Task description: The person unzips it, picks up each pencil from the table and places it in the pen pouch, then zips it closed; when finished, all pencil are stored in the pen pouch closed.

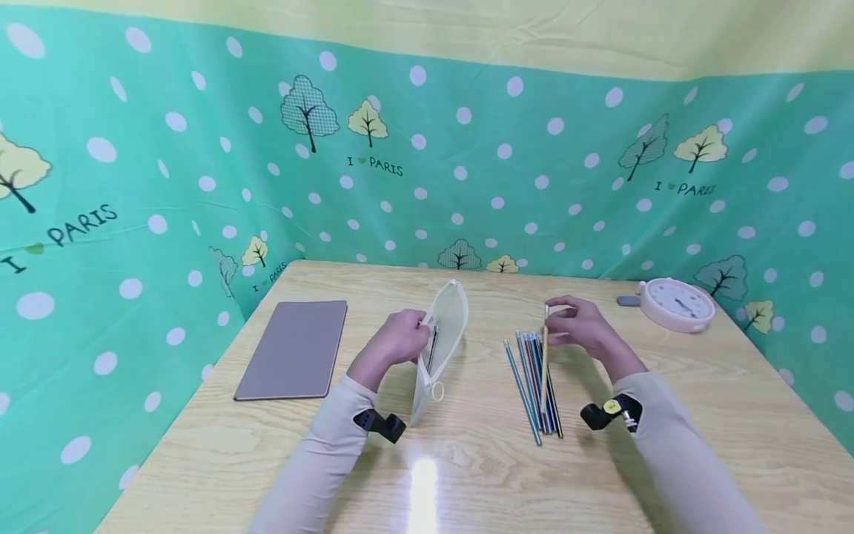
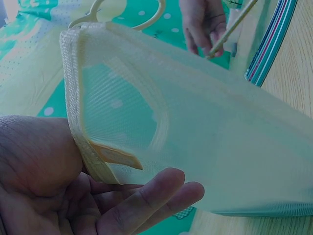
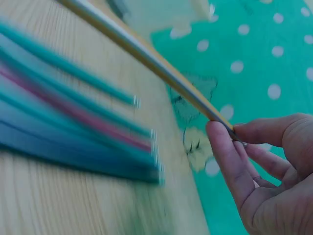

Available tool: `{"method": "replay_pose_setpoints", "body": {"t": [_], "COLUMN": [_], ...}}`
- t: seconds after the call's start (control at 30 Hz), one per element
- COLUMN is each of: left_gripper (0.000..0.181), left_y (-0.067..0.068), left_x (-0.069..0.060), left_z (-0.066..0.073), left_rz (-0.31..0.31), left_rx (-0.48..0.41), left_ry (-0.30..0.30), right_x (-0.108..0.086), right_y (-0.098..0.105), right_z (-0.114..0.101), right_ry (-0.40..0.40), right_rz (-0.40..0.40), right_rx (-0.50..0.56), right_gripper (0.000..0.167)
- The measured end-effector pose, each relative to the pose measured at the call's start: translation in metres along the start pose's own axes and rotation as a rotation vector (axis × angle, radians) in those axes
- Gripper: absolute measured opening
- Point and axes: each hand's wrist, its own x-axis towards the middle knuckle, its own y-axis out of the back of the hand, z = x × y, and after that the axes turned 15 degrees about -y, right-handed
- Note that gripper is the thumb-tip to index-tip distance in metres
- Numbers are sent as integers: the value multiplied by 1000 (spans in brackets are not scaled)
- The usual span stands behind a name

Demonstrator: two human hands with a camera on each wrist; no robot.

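Hands apart, each holding something. Your left hand (image 1: 398, 337) grips the edge of a pale mesh pouch (image 1: 452, 326), its mouth gaping, a dark stick (image 1: 433, 345) showing inside. Your right hand (image 1: 579, 324) pinches a tan pencil (image 1: 545, 356) near one end, above a bundle of pencils (image 1: 534, 378) (mostly blue-green, one reddish) lying on the counter (image 1: 480, 475). Farther out: grey notebook (image 1: 293, 352) on your left, pink round clock (image 1: 677, 304) at back right.
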Motion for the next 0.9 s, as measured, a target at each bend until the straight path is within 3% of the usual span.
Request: {"method": "replay_pose_setpoints", "body": {"t": [0.17, 0.4, 0.57, 0.9], "left_gripper": [33, 33, 34, 33], "left_y": [-2, -5, -4, -1], "left_x": [-1, -1, 0, 0], "left_z": [-1, -2, 0, 1], "left_rz": [-2, -11, -13, -14], "left_rx": [-15, -15, -11, 8], "left_ry": [4, -1, -2, -9], "right_x": [-6, -18, -27, -31], "right_y": [-19, -39, -53, -79], "right_z": [-8, -25, -42, -54], "right_ry": [58, 162, 214, 198], "right_rz": [-39, -73, -75, -7], "right_rx": [162, 398, 463, 564], "right_gripper": [56, 36, 31, 32]}}
